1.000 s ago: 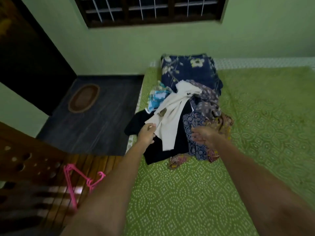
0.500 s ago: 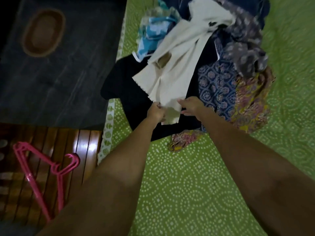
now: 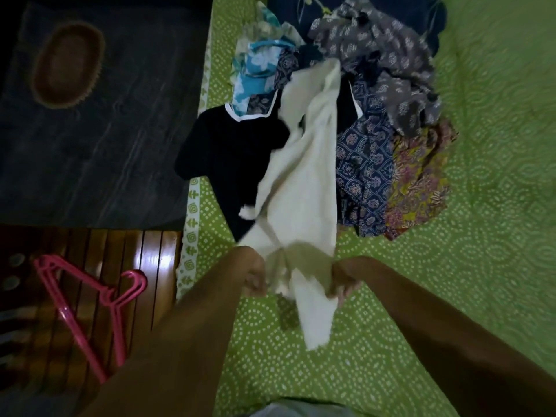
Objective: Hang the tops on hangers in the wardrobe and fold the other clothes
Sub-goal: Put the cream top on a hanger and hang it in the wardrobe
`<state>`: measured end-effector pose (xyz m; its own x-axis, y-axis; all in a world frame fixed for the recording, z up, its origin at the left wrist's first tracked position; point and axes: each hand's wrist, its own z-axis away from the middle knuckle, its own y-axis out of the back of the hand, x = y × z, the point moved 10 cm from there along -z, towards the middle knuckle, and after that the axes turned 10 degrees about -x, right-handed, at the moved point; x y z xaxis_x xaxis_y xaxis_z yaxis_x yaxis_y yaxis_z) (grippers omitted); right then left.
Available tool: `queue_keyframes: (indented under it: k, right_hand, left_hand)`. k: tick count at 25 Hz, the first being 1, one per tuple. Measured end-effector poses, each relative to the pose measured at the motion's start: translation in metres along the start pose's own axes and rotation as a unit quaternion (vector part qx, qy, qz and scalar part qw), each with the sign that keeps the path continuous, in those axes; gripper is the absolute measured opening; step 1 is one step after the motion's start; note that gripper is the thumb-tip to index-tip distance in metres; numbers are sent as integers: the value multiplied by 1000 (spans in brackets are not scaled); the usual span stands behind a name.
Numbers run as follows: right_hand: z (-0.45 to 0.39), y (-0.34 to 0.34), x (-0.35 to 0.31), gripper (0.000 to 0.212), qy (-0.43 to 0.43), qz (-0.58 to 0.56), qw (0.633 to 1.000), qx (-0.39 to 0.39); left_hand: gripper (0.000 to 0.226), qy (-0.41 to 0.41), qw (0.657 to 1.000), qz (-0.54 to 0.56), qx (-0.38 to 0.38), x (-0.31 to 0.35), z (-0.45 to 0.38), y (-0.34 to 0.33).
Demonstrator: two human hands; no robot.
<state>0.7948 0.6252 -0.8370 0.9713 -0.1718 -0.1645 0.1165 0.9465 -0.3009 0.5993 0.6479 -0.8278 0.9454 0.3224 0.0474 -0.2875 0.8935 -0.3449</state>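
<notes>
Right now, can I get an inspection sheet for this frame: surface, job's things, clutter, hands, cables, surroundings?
Surface: green patterned bedsheet.
Job's things: cream garment stretched from the clothes pile toward the person; black top beside it; pink hangers on the wooden footboard.
Clutter: nothing seen.
Hands: left hand and right hand each grip the cream garment's near end.
Cables: nothing seen.
Surroundings: dark floor, oval mat.

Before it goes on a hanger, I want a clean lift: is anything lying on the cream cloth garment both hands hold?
Nothing visible does. The cream cloth garment lies over the black top, gripped by the left hand and right hand.
</notes>
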Motion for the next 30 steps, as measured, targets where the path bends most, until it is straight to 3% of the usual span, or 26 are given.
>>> queue_keyframes:
  k: [1,3,5,7,9,12,14,19,22,24,27,28,30]
  right_hand:
    - [-4,-23,13,20,-52,38,997,-51]
    - [-4,-21,29,23,-105,36,994,-11]
    - [12,34,28,31,-98,-5,980,175]
    - [47,92,14,39,-40,-61,932,355]
    - [81,128,-9,40,40,-115,887,446]
    - [116,160,-45,24,110,-94,832,535]
    - [122,175,-62,28,130,-69,811,566]
    - [100,185,-60,44,160,-172,822,519]
    - [89,175,-57,34,152,-158,827,518]
    - [93,169,-56,41,181,-230,805,516]
    - [88,151,-70,54,271,-453,777,344]
    - [91,143,-78,42,281,-461,787,298]
    - [113,139,-80,7,255,-379,827,329]
  left_hand:
    - [16,29,998,-23,46,-6,12,8]
    - [29,56,979,-77,183,-8,29,54]
    - [41,47,939,-103,325,3,47,104]
    - [58,-13,894,-36,447,17,69,133]
    - [79,-85,860,47,501,27,76,146]
    - [92,-160,852,137,479,42,67,160]
    - [96,-200,850,203,443,46,60,167]
    - [96,-150,833,366,387,23,44,165]
    - [44,-115,872,206,429,21,44,166]
    - [14,-195,860,168,441,36,58,156]
    - [18,-351,856,61,376,87,90,113]
    - [16,-378,857,22,351,101,98,96]
    - [8,-395,866,2,308,114,111,70]
